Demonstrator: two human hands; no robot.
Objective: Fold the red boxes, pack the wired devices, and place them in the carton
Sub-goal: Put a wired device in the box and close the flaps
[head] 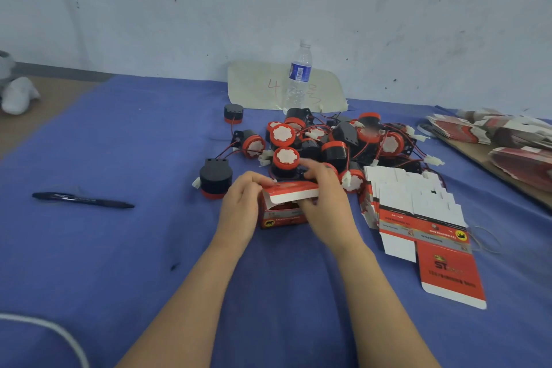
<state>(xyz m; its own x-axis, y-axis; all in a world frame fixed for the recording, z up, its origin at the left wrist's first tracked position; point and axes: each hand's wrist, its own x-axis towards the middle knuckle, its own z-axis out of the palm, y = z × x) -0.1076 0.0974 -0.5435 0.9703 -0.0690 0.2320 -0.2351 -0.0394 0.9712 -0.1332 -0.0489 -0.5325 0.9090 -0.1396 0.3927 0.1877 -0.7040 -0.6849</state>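
Your left hand grips the box by its left end. Your right hand pinches its flap, half down. Contents unclear, probably a device. Devices are piled just beyond your fingers, blanks right of your right hand.

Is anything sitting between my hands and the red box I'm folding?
Nothing visible. The left hand and right hand both hold the red box at its top flap. The wired devices lie just behind it.
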